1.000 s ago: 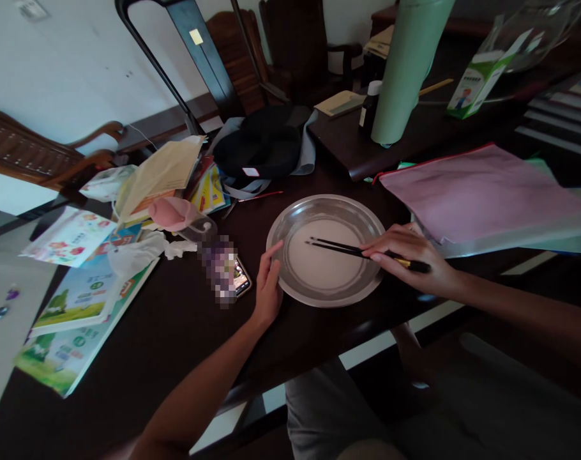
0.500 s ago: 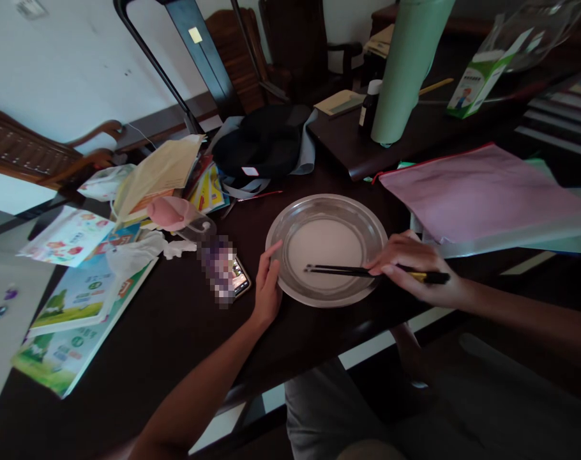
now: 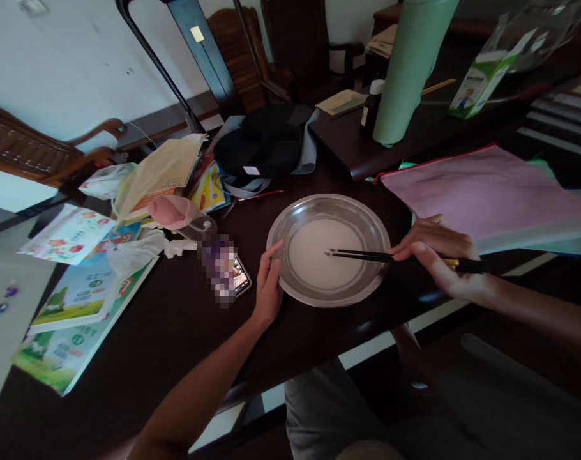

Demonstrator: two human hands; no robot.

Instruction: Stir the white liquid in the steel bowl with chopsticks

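A round, shallow metal basin (image 3: 336,298) sits on the dark table in front of me, with whitish liquid (image 3: 319,255) in its bottom. Around its left rim my left hand (image 3: 268,284) is closed, index finger reaching over the edge. My right hand (image 3: 437,252) grips a pair of black chopsticks (image 3: 362,255) with gold bands near the thick ends. Their tips point left over the middle of the basin, close together; whether they touch the liquid I cannot tell.
Left of the basin lie a lit phone (image 3: 241,276), a pink-topped clear cup (image 3: 173,212), crumpled tissue (image 3: 137,252) and workbooks (image 3: 75,300). A black bag (image 3: 262,144) is behind. To the right are a pink zip pouch (image 3: 482,191), a green cylinder (image 3: 410,76) and a small bottle (image 3: 373,105).
My right hand has moved to the right with the chopsticks, drawing their tips from the basin's lower middle toward its right and slightly away from me. My left hand stays at the rim.
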